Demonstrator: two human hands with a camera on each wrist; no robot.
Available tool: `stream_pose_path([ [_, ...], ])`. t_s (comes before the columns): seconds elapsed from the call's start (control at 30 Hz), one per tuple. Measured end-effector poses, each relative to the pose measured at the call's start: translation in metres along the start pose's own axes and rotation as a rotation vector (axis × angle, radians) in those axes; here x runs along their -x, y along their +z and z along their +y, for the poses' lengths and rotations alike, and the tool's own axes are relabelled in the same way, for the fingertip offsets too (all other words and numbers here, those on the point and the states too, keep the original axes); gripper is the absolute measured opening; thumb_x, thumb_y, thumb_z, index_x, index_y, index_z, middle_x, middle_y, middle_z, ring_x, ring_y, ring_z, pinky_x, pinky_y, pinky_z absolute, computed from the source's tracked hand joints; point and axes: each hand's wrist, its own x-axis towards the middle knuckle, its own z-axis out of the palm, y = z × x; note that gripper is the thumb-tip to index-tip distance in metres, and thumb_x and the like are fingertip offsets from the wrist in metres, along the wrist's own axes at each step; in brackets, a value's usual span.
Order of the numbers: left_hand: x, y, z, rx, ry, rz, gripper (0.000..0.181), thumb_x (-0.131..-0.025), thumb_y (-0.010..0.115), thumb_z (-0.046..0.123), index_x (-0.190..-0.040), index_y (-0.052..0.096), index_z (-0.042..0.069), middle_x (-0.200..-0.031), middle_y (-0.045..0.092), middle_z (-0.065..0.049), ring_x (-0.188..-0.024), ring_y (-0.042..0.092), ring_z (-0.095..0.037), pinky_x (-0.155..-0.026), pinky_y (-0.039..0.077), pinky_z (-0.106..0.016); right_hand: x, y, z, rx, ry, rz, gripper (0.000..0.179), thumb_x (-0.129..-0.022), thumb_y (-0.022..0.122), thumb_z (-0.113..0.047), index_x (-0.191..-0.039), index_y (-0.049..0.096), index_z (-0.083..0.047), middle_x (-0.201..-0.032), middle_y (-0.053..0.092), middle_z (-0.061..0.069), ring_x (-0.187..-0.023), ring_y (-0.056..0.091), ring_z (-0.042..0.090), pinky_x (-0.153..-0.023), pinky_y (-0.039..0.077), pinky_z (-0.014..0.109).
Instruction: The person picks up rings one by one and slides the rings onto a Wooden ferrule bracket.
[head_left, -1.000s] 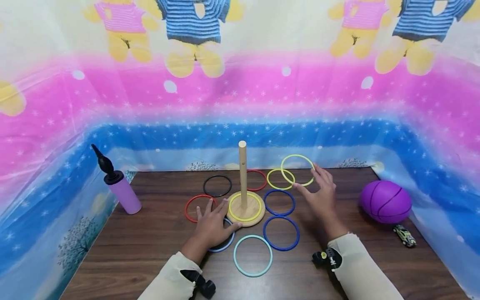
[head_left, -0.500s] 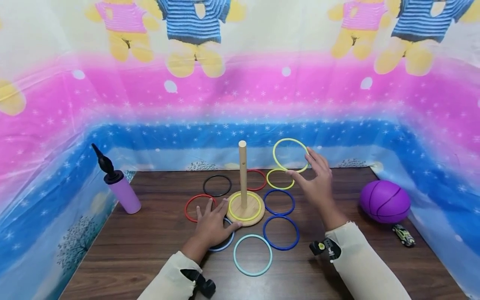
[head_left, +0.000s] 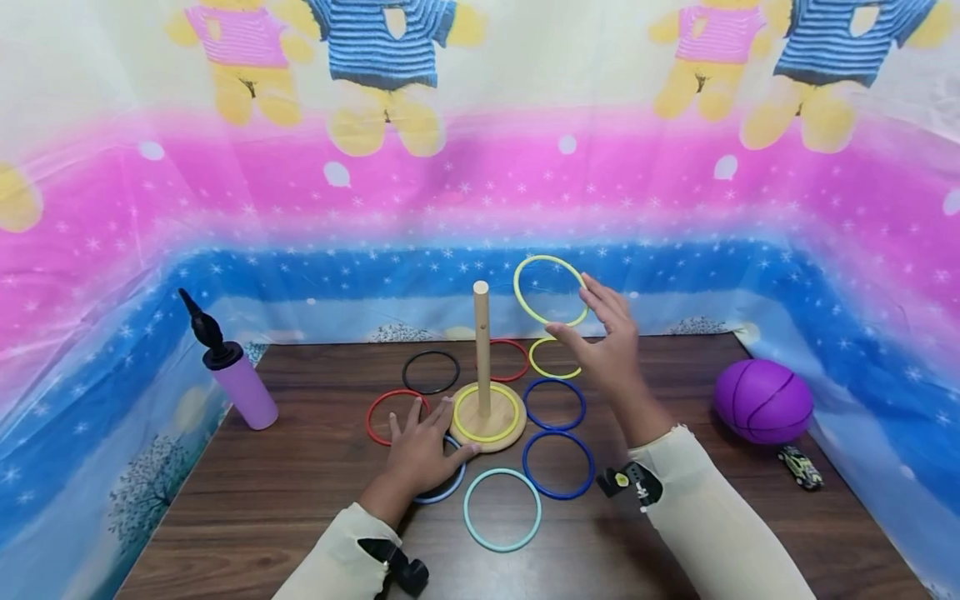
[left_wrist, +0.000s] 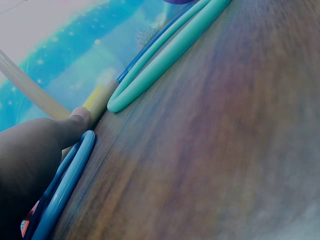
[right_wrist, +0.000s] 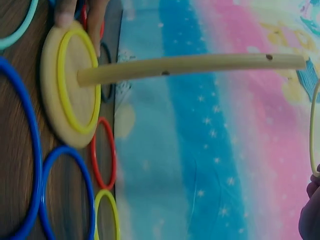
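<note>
My right hand [head_left: 611,350] pinches a pale yellow ring [head_left: 547,257] between thumb and fingers. The ring is tilted in the air, right of the top of an upright wooden peg [head_left: 482,358]. A second yellow ring [head_left: 486,440] lies round the peg's foot on its round wooden base [head_left: 498,404]. Fingers spread, my left hand [head_left: 418,454] rests its thumb and fingertips at the base's left edge. A light blue ring [left_wrist: 70,175] lies beneath that hand, partly hidden. In the right wrist view, the held ring shows only at the right edge.
Around the base lie a black ring [head_left: 431,352], two red rings, one more yellow ring [head_left: 532,358], two dark blue rings and a turquoise ring [head_left: 502,470]. A purple ball [head_left: 763,402] and toy car [head_left: 800,467] sit right; a purple hand pump [head_left: 243,387] stands left.
My right hand has lifted the yellow ring off the table's far side and carried it up and left toward the peg's top. The left hand has stayed at the base.
</note>
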Motion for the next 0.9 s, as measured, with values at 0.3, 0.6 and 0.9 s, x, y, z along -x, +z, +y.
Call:
stream_pose_path([
  [0.3, 0.0, -0.003, -0.001, 0.018, 0.008, -0.001, 0.096, -0.099, 0.06, 0.078, -0.172, 0.039, 0.019, -0.177, 0.041, -0.005, -0.167, 0.024, -0.05, -0.127, 0.012, -0.085, -0.002, 0.02, -0.019, -0.071, 0.005, -0.034, 0.075, -0.087, 0.094, -0.012, -0.153, 0.061, 0.002, -0.166, 0.056, 0.013, -0.16, 0.043, 0.031, -0.129, 0.037, 0.061],
  [0.6, 0.002, -0.002, 0.001, 0.019, 0.005, 0.006, 0.096, -0.099, 0.059, 0.079, -0.172, 0.039, 0.02, -0.177, 0.041, -0.004, -0.168, 0.022, -0.05, -0.127, 0.012, -0.085, -0.001, 0.033, -0.026, -0.119, -0.027, -0.11, 0.077, -0.09, 0.093, -0.022, -0.154, 0.059, 0.001, -0.168, 0.053, 0.013, -0.16, 0.041, 0.036, -0.128, 0.037, 0.065],
  [0.9, 0.002, -0.003, 0.001, 0.019, 0.007, 0.006, 0.096, -0.099, 0.06, 0.078, -0.172, 0.038, 0.019, -0.177, 0.041, -0.005, -0.167, 0.023, -0.05, -0.127, 0.013, -0.085, 0.012, 0.042, -0.021, -0.112, 0.005, -0.182, 0.077, -0.087, 0.094, -0.014, -0.155, 0.06, -0.002, -0.168, 0.054, 0.013, -0.159, 0.045, 0.033, -0.127, 0.038, 0.065],
])
